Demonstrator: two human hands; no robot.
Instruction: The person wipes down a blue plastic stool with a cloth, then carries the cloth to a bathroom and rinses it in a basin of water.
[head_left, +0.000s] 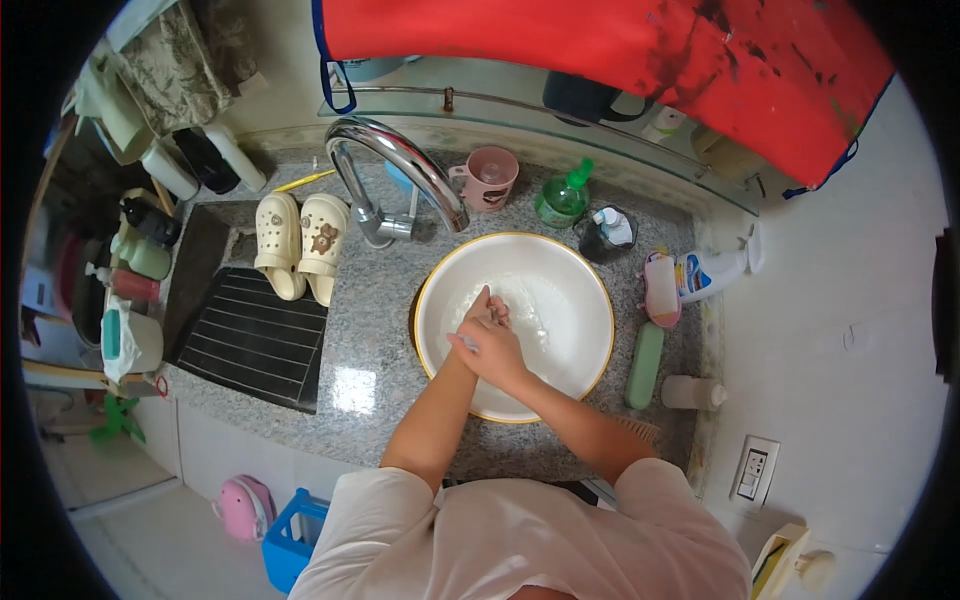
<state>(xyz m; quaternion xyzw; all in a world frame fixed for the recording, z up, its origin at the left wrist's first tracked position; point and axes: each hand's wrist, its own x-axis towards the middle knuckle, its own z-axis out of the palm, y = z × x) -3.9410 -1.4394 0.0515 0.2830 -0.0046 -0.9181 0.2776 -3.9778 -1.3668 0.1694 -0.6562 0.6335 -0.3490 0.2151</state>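
Both my hands are over a white washbasin (577, 315) with a yellow rim. My left hand (481, 304) reaches into it, its back and part of its fingers covered. Across it lies my right hand (495, 349), wrapped around the left wrist. A small pale patch shows by the right thumb; I cannot tell if it is soap or foam. Water glistens on the basin's bottom. The chrome tap (405, 150) arches toward the basin's back edge, and no stream is visible from its spout.
Behind the basin stand a pink mug (487, 180), a green pump bottle (562, 201) and a dark container (607, 238). At right are a soap dish (661, 289), a white spray bottle (712, 271) and a green case (644, 366). Cream clogs (279, 232) rest beside a black sink (247, 330).
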